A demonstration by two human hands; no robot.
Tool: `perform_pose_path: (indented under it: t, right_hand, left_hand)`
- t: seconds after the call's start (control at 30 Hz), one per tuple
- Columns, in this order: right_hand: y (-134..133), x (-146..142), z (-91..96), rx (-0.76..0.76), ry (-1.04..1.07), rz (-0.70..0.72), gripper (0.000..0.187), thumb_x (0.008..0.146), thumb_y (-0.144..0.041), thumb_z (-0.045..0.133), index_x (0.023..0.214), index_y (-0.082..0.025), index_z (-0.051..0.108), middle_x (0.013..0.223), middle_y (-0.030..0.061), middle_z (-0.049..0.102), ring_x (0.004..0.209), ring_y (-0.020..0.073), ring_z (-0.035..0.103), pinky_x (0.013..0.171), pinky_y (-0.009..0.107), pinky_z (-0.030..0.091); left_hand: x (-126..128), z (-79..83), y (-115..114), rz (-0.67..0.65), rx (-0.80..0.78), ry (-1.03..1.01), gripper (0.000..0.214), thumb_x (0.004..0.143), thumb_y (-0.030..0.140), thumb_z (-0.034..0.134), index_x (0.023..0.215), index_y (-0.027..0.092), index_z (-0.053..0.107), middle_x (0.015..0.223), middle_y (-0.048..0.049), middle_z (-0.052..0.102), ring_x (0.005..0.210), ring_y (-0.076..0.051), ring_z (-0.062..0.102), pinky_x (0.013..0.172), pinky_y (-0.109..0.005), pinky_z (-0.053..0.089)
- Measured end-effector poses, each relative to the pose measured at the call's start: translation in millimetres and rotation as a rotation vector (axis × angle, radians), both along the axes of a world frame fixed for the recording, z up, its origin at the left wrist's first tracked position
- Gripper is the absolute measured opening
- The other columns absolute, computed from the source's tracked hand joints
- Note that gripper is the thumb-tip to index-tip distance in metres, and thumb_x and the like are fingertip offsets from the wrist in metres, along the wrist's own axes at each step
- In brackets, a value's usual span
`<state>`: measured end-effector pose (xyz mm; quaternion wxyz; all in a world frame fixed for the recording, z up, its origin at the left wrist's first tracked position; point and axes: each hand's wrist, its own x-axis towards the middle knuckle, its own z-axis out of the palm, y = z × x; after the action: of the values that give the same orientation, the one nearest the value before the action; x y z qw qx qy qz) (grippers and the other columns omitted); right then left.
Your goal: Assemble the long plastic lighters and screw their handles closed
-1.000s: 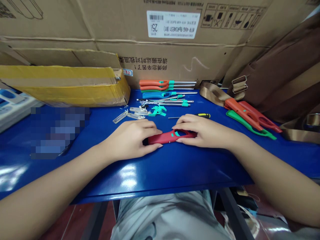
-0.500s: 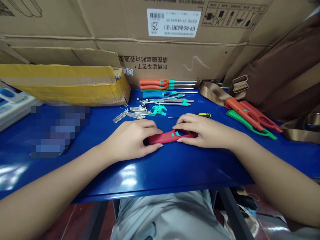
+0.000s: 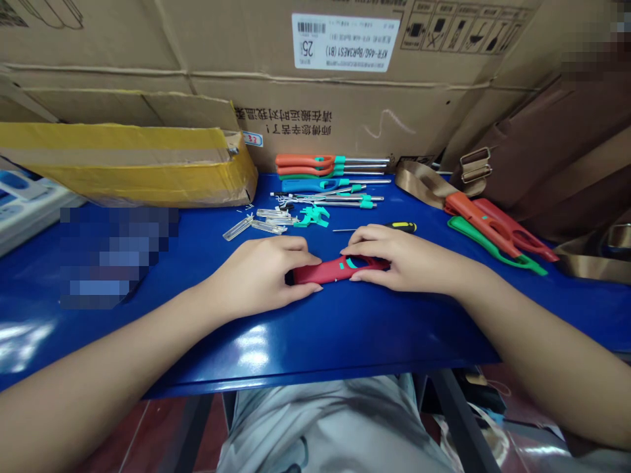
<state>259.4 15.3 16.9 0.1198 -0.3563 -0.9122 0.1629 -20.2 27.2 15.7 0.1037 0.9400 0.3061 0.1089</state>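
A red plastic lighter handle (image 3: 331, 270) with a teal trigger lies flat on the blue table (image 3: 345, 328) between my hands. My left hand (image 3: 261, 276) is closed round its left end, fingers curled over the top. My right hand (image 3: 399, 259) pinches its right end, thumb below and fingers above. Both hands press the handle against the tabletop.
Behind the hands lie finished lighters (image 3: 330, 167), metal tubes and clips (image 3: 269, 223), teal parts (image 3: 312, 217) and a yellow-black screwdriver (image 3: 394, 228). Loose orange, red and green handle shells (image 3: 493, 233) lie at right beside brown straps (image 3: 424, 180). Cardboard boxes (image 3: 345, 112) wall the back; a yellow-taped box (image 3: 128, 164) sits left.
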Motion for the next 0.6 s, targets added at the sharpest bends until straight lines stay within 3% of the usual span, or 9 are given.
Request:
perform_pose_path:
  t: [0.2, 0.33, 0.6]
  right_hand:
    - [-2.3, -3.0, -1.2, 0.042, -0.049, 0.014, 0.036, 0.094, -0.029, 0.068, 0.126, -0.014, 0.069, 0.126, 0.0143, 0.065, 0.115, 0.0275, 0.064, 0.102, 0.043, 0.052]
    - [-2.5, -3.6, -1.6, 0.090, -0.069, 0.046, 0.037, 0.092, -0.023, 0.066, 0.127, -0.011, 0.068, 0.125, 0.0151, 0.065, 0.112, 0.0280, 0.065, 0.100, 0.042, 0.053]
    - [-3.6, -4.6, 0.2, 0.073, -0.050, 0.067, 0.030, 0.098, -0.024, 0.057, 0.124, -0.015, 0.068, 0.122, 0.0133, 0.065, 0.107, 0.0252, 0.065, 0.095, 0.040, 0.054]
  left_hand:
    - [4.0, 0.6, -6.5, -0.013, 0.195, 0.106, 0.019, 0.092, 0.036, 0.062, 0.095, 0.019, 0.072, 0.089, -0.0020, 0.069, 0.078, -0.019, 0.066, 0.063, -0.030, 0.044]
    - [4.0, -1.1, -6.4, -0.032, 0.281, 0.115, 0.021, 0.092, 0.031, 0.059, 0.102, 0.018, 0.072, 0.091, -0.0029, 0.070, 0.081, -0.020, 0.067, 0.066, -0.031, 0.046]
    - [0.2, -3.1, -0.6, -0.046, 0.308, 0.050, 0.029, 0.103, 0.034, 0.049, 0.110, 0.017, 0.071, 0.095, -0.0040, 0.071, 0.084, -0.020, 0.069, 0.070, -0.031, 0.049]
